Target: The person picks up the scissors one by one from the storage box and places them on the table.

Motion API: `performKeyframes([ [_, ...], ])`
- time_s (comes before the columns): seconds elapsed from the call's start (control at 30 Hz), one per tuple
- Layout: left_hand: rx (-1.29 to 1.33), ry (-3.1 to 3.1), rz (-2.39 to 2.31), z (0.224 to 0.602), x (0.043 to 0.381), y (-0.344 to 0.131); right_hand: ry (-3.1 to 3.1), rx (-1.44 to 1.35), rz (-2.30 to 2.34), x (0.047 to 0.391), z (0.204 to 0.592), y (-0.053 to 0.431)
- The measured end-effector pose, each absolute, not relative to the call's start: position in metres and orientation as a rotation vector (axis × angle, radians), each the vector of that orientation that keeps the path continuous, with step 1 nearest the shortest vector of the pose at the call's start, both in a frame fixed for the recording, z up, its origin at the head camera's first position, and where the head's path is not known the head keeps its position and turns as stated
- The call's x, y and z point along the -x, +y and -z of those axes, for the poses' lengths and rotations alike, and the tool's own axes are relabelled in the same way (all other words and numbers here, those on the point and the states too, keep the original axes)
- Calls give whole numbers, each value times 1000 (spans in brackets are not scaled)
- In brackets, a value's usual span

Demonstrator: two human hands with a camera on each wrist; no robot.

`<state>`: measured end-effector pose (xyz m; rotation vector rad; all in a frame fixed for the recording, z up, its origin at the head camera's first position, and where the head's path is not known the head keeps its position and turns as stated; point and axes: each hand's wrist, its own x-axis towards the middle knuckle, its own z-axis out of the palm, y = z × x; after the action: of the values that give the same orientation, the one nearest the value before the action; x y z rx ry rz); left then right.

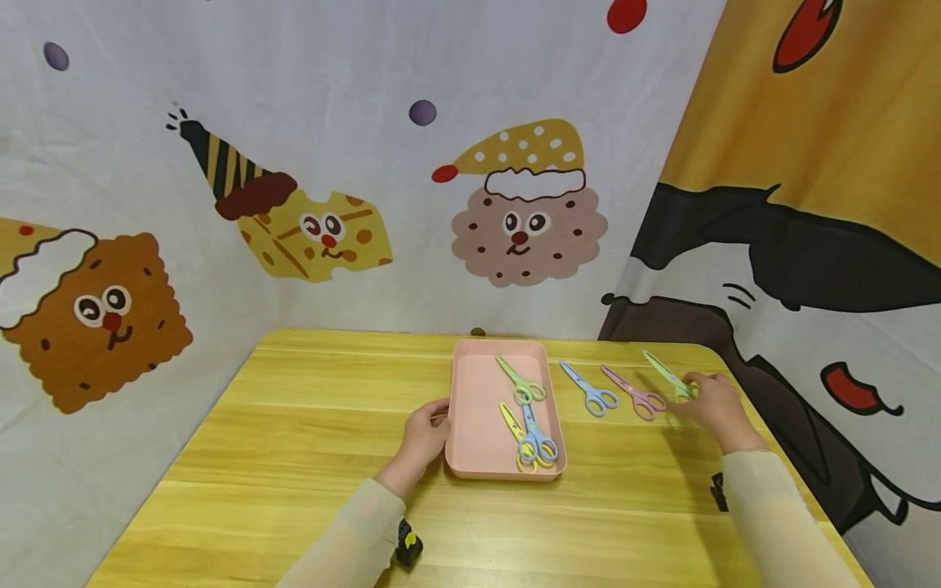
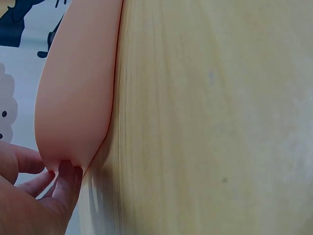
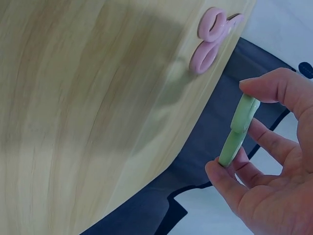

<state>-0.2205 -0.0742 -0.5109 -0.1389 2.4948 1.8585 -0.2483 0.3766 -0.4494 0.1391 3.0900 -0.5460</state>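
Observation:
My right hand (image 1: 719, 407) pinches light green scissors (image 1: 664, 371) by the handles, over the table's right side. In the right wrist view their handles (image 3: 238, 129) sit between thumb and fingers, while the blades are hidden. Pink scissors (image 1: 634, 394) lie just left of that hand, and blue scissors (image 1: 590, 389) beyond them. With bent fingers, my left hand (image 1: 422, 441) grips the left side of a pink tray (image 1: 478, 416). Inside the tray are green scissors (image 1: 519, 382), blue scissors (image 1: 535, 437) and yellow scissors (image 1: 512, 420), the blue ones overlapping the yellow.
The wooden table (image 1: 316, 408) extends on both sides of the tray. A printed cloth (image 1: 353, 147) with cartoon food figures hangs behind it. Another patterned cloth (image 1: 831, 269) stands close along the right edge.

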Motion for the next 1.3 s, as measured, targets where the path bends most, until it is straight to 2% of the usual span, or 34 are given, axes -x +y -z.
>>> performKeyframes([
  [1.07,133,2494,-1854,509,220,-73,3052,-128,519,250,463,403],
  [1.3,145,2486,-1858,510,220,-74,3008,-207,533,249,468,404],
])
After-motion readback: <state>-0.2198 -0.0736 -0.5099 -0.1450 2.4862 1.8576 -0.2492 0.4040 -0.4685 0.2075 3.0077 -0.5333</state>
